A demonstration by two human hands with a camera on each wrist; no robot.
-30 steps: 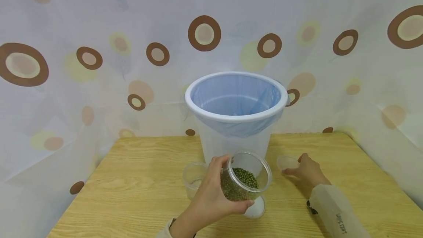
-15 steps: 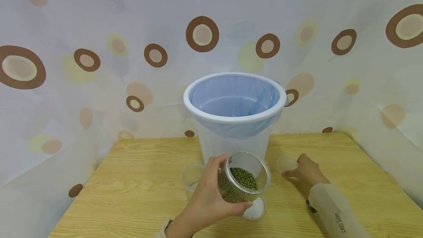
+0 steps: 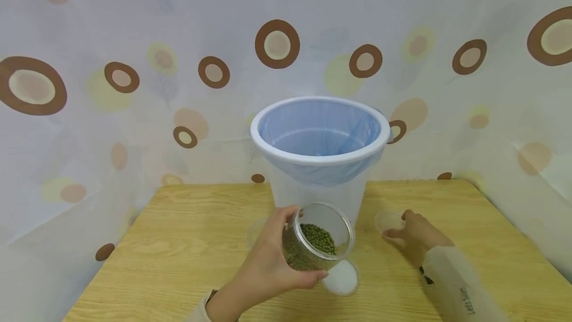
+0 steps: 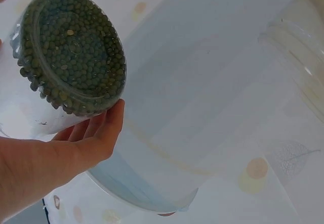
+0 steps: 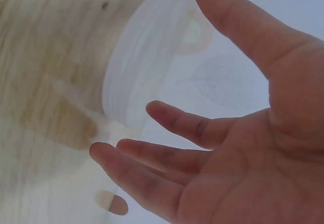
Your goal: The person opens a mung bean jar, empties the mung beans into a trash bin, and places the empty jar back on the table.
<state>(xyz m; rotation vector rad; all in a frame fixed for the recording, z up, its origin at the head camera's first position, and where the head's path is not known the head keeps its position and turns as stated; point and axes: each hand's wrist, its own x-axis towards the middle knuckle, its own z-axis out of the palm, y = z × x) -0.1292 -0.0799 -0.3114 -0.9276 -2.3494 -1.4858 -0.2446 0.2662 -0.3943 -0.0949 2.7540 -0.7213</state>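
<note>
My left hand (image 3: 268, 257) grips a clear plastic jar (image 3: 346, 237) from its left side, thumb below and fingers above. Its mouth leans to the right, and green mung beans (image 3: 318, 238) lie banked inside; the left wrist view shows the bean-packed jar bottom (image 4: 76, 52). Over on the right, my right hand (image 3: 419, 232) reaches low at a translucent round lid (image 3: 388, 222) on the table. In the right wrist view the fingers and thumb of the right hand (image 5: 238, 128) are spread apart, with the pale lid (image 5: 136, 67) beyond the fingertips.
Behind the jar stands a white bin (image 3: 319, 158) lined with a blue bag. A round clear-rimmed piece (image 3: 341, 278), white inside, lies below the jar on the wooden table (image 3: 187, 252). Another clear container (image 3: 253, 232) is mostly hidden behind my left hand. Patterned sheeting hangs behind.
My left hand has shifted left with the jar, uncovering more of the white round piece and hiding more of the clear container. My right hand stays at the lid.
</note>
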